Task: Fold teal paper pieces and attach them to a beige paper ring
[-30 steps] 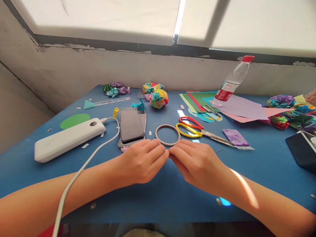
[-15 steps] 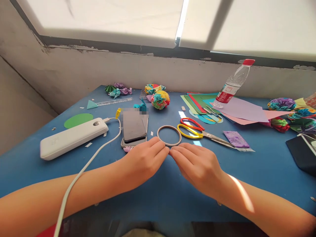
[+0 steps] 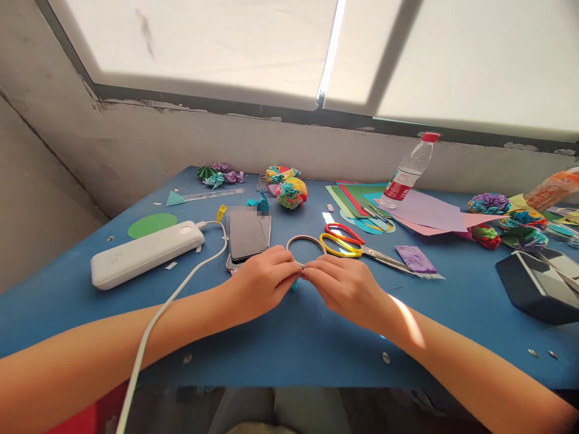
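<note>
While the blue bench [image 3: 316,352] spreads beneath, the left hand [image 3: 262,278] and right hand [image 3: 350,286] meet, fingers curled, tips together, in from its near edge's middle. Just beyond lies a gray ring [image 3: 306,237]; below peeks a teal scrap [image 3: 295,285], whether gripped I cannot tell.

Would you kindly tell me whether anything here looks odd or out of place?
The white cable crosses over the left forearm, where it might snag; small white scraps lie loose on the blue table.

Smooth ring [image 3: 306,237] — glossy-handled metal scissors [image 3: 370,251] — plastic bottle [image 3: 400,184], matt paper sheets [image 3: 427,210]
</note>
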### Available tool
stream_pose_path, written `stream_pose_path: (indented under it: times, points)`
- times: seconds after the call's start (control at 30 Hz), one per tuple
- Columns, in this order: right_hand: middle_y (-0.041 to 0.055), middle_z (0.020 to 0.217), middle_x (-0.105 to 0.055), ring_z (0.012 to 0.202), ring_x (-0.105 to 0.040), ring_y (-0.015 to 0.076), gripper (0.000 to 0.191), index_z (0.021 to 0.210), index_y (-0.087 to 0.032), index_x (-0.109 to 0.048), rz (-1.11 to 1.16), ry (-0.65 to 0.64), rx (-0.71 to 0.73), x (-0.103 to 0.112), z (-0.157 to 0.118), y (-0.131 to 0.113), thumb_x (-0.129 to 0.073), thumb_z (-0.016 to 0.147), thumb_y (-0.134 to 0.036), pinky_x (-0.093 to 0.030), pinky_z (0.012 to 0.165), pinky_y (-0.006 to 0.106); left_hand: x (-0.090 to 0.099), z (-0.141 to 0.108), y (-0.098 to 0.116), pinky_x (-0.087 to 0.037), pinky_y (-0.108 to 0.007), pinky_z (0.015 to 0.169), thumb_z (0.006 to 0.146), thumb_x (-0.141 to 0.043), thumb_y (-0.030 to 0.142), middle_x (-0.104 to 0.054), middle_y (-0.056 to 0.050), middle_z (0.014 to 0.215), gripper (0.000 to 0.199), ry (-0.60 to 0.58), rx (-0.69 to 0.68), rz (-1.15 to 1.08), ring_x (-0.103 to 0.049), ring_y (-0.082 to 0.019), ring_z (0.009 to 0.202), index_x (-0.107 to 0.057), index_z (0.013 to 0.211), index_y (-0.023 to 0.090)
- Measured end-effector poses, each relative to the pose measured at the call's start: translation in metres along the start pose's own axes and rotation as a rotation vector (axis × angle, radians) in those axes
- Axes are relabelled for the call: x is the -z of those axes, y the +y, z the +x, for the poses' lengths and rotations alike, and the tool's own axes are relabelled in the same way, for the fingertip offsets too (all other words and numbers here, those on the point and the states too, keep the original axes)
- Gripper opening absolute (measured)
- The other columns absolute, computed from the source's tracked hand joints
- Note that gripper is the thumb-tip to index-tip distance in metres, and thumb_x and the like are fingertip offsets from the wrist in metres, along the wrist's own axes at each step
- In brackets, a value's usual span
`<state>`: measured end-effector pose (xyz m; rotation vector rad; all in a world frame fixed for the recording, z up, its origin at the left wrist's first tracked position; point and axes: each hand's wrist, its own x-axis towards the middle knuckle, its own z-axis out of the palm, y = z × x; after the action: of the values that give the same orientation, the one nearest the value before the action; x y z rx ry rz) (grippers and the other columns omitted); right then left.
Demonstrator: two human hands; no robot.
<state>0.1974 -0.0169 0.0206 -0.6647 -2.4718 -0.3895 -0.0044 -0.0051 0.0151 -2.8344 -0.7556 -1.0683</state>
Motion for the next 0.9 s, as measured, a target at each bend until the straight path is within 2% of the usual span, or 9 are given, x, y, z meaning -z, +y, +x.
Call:
stream_pose_path:
  times: [0.23,0.4,0.57,0.7,0.9]
  points:
    - [0.0046,0.075,-0.064,0.072,-0.056,0.0133,0.02,0.083,-0.016,-0.06,0.077,-0.005,-0.054,-0.007,-0.001,0.011,-0.043,0.094,-0.019,-0.041,0.064,0.025,0.001,-0.002,-0.01,-0.048,-0.028,0.067,0.094,-0.04,0.013,-0.062,-0.006,0.077,0.021,0.002,-0.167,0.167,-0.051,-0.016,0.073,-0.061,0.093,0.012]
    - [0.0048,0.074,-0.064,0.072,-0.057,0.0137,0.021,0.08,-0.014,-0.059,-0.023,0.019,-0.014,-0.007,0.001,0.011,-0.042,0.093,-0.016,-0.04,0.065,0.024,0.0,0.003,-0.014,-0.047,-0.028,0.068,0.094,-0.037,0.013,-0.061,-0.007,0.078,0.024,-0.003,-0.227,0.231,-0.051,-0.017,0.075,-0.06,0.087,0.012]
    - [0.0049,0.074,-0.065,0.069,-0.058,0.0146,0.016,0.084,-0.016,-0.058,-0.098,0.099,-0.024,-0.009,0.001,0.01,-0.045,0.091,-0.014,-0.04,0.064,0.025,-0.004,0.007,-0.013,-0.046,-0.027,0.067,0.094,-0.036,0.015,-0.058,-0.006,0.074,0.026,0.047,-0.181,0.236,-0.05,-0.017,0.072,-0.059,0.083,0.013]
    - [0.0076,0.092,-0.068,0.079,-0.062,0.0168,0.015,0.097,-0.017,-0.058,-0.133,0.185,-0.044,-0.011,0.001,0.007,-0.043,0.093,-0.017,-0.044,0.07,0.027,-0.003,0.005,-0.008,-0.046,-0.028,0.07,0.094,-0.037,0.019,-0.058,-0.007,0.076,0.024,0.079,-0.128,0.2,-0.052,-0.018,0.075,-0.058,0.085,0.012]
    - [0.0076,0.095,-0.07,0.085,-0.065,0.017,0.019,0.095,-0.018,-0.061,-0.225,0.18,0.043,-0.012,-0.005,0.007,-0.042,0.093,-0.015,-0.048,0.076,0.029,-0.001,0.004,-0.005,-0.046,-0.028,0.074,0.09,-0.045,0.019,-0.06,-0.006,0.078,0.018,0.087,-0.064,0.085,-0.055,-0.017,0.076,-0.06,0.082,0.014]
